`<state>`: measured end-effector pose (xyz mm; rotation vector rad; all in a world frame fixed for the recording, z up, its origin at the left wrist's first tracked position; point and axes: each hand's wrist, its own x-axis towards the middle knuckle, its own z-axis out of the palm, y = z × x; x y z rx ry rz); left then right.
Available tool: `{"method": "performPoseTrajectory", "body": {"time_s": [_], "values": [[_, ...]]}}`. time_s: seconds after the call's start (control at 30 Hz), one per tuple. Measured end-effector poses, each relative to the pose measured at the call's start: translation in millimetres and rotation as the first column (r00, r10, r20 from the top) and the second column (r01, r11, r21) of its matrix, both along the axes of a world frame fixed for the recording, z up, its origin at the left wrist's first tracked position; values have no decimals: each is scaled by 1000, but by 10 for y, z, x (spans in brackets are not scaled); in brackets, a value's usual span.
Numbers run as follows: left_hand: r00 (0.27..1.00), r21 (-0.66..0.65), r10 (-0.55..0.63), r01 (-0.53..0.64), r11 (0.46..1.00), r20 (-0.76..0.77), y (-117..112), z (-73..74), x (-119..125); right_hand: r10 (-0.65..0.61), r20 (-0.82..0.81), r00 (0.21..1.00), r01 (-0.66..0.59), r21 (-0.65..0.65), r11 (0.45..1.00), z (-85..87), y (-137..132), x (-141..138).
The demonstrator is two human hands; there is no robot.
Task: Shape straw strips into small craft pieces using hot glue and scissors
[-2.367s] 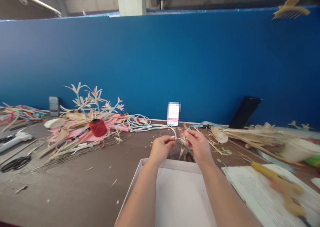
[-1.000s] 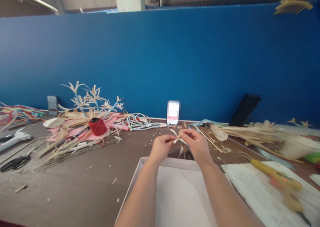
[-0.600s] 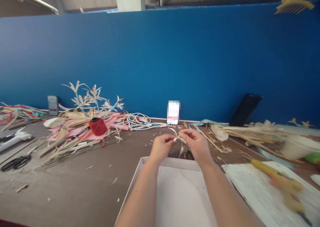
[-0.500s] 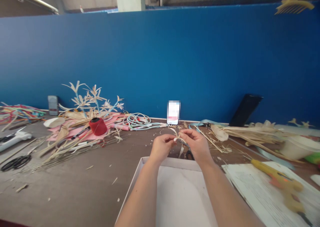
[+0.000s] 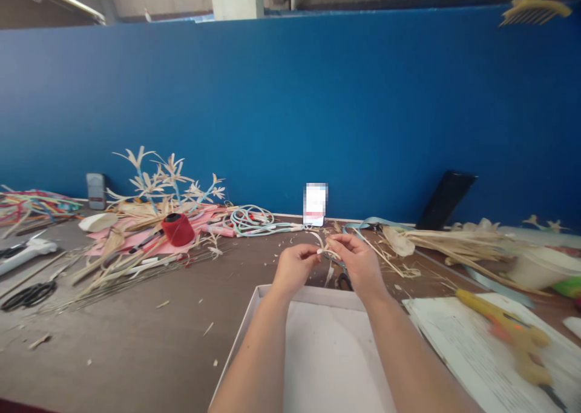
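Pinched between my two hands, above the far rim of a white box lid (image 5: pixel 318 295), is a small pale piece of curled, petal-like strips (image 5: pixel 319 240). My left hand (image 5: pixel 294 267) has thumb and forefinger closed at its left end. My right hand (image 5: pixel 358 261) grips it from the right with bent fingers, which partly hide it. Dark-handled scissors (image 5: pixel 345 281) lie just behind and below my right hand, partly covered. Beyond the hands a lit phone (image 5: pixel 315 204) leans against the blue wall, its screen blurred out.
A yellow glue gun (image 5: pixel 508 334) rests on papers (image 5: pixel 436 322) at right, near a white bowl (image 5: pixel 542 267). On the left are pale strip flowers (image 5: pixel 172 171), a red thread spool (image 5: pixel 178 229), black scissors (image 5: pixel 29 295) and a white glue gun (image 5: pixel 29 254). Scraps litter the brown table (image 5: pixel 149 352).
Almost nothing differs. Both hands keep their hold on the pale strips, with only a very slight shift of the fingers.
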<state>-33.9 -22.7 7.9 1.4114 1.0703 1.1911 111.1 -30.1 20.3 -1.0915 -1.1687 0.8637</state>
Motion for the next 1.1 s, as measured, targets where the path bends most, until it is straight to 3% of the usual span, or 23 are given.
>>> {"method": "performPoseTrajectory", "body": {"time_s": [0.3,0.53,0.8,1.1], "values": [[999,-14,-33,34,999,28,0,9,-1,83,-196,977,-88,-20,996,-41,31,-14],[999,1,-31,31,1000,12,-26,51,-13,50,-161,986,-63,-72,995,-70,54,11],[999,-37,-18,20,999,49,-37,88,4,31,-51,998,-32,-32,999,-95,63,27],[994,-82,-37,46,996,106,-74,171,1,63,-60,996,-64,-19,998,-63,53,-2]]}}
